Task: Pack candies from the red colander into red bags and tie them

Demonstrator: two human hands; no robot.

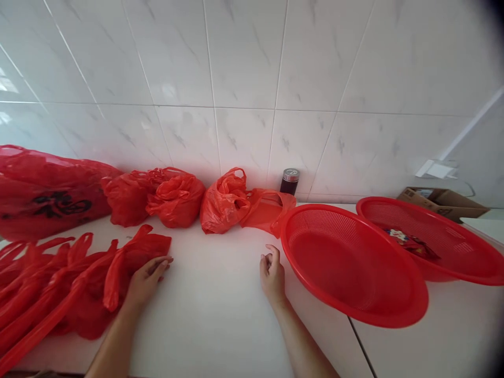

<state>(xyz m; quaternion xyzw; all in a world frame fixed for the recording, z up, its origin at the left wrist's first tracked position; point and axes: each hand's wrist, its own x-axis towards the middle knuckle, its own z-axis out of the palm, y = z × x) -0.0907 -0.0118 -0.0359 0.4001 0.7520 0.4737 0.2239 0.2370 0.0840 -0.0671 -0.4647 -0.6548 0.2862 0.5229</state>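
Observation:
My left hand [148, 278] rests at the right end of a row of tied red plastic bags [92, 294], beside the loose corner of the nearest one. Its fingers are loosely bent and slightly apart, with nothing clearly between them. Over bare white tabletop, my right hand [273, 273] is half curled with the index finger bent out; nothing shows in it. Just right of that hand stands a large red plastic colander [354, 310], whose visible inside holds nothing. A flattened red bag [268, 207] lies behind my right hand, near the colander's rim.
Several bunched red bags [177, 199] line the tiled wall, with a large printed red bag [51, 189] at far left. A dark flask [290, 182] stands behind. A second red colander [476, 260] holds colourful packets [413, 244]; a cardboard box [444, 202] sits behind it.

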